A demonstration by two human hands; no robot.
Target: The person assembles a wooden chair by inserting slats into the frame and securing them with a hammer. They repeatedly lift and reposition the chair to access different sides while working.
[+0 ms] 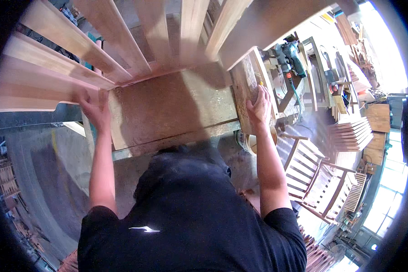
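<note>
A large slatted wooden frame (163, 41) stands tilted over the far side of the workbench (167, 113), its slats fanning toward the top of the view. At its lower left corner, my left hand (95, 109) is closed round the end of the wood. My right hand (260, 106) is at the bench's right side, over a worn wooden board (245, 86) and beside a pale wooden strip (264, 68). Its fingers are bent together, and a small yellow tip (261, 83) shows at them. What that tip belongs to is hidden.
A teal and black power tool (292, 59) with a hose lies right of the bench. Below the bench edge is a round bucket (245, 141). Further right are a slatted wooden chair (317, 177) and a stack of slatted pieces (352, 133). Concrete floor (45, 149) lies at left.
</note>
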